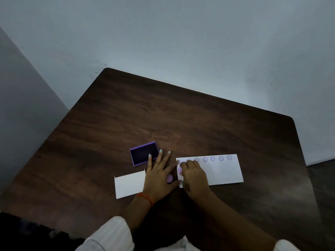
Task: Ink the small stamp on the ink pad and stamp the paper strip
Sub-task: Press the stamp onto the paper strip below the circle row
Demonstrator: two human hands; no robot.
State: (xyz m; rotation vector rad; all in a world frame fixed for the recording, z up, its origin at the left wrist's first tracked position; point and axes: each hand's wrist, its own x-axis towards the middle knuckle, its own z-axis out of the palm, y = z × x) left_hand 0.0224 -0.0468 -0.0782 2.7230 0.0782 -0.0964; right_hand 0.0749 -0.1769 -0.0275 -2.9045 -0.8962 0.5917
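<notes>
Pale lilac plastic shows between the curled fingers [184, 164] of the right hand [194, 175], which are bunched narrow around the small stamp [180, 169] and seem to be pressing it down at the near-left end of the paper strip [224, 172]; most of the stamp is hidden, so whether its face is flat on the paper cannot be told. The left hand [159, 178] lies spread wide and flat on the wooden table [181, 115], fingertips reaching toward the open purple ink pad [144, 153] and its thumb just beside the strip's left edge, gripping nothing, though a round lilac piece [170, 178], perhaps a cap, peeks out at its edge. A row of purple ring prints [213, 158] runs along the strip's far edge, and this press looks like the start of a second row below it. To do it well, I would judge the stamp should be held upright, pushed straight down with even pressure and no rocking, then lifted cleanly so the ink does not smear; the left thumb could shift onto the strip to pin it, since light paper may lift with the stamp. A second white paper piece [130, 184] lies apart to the left, partly under the left hand, with a white sleeve [110, 232] nearest the camera
</notes>
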